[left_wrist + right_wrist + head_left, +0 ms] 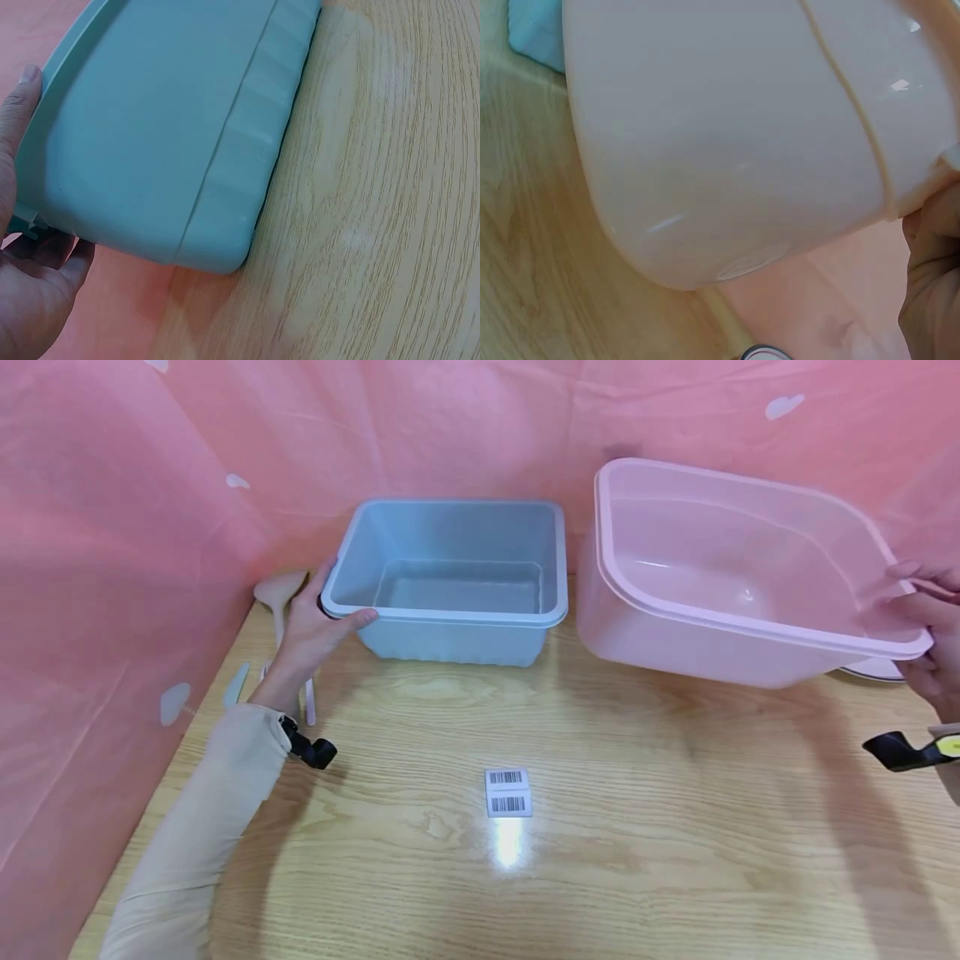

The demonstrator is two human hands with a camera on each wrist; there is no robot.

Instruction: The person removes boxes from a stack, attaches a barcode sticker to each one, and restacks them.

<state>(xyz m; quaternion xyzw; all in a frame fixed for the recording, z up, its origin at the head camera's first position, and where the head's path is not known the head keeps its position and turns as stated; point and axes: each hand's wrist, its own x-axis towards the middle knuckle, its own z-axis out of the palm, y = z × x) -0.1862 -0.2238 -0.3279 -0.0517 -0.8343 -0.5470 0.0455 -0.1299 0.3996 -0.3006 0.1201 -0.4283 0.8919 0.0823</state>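
Observation:
My left hand (311,620) grips the left rim of a blue-grey rectangular plastic basin (453,643), thumb over the front corner of the rim. In the left wrist view, the basin's wavy lower edge (251,150) sits close to the wood, and fingers (79,262) reach under the rim. On the right, a larger pink basin (675,643) leans with its opening toward me, its right end raised. My right hand (933,631) holds that end by the rim, thumb inside. From the right wrist, the pink basin's smooth outer wall (705,135) fills most of the view.
A beige utensil with a broad head (279,589) and a pale-blue flat piece (236,685) lie near my left forearm. A card with two barcodes (508,792) is on the wooden table (390,877). Part of a plate (873,670) shows under the pink basin. Pink cloth (465,427) hangs behind.

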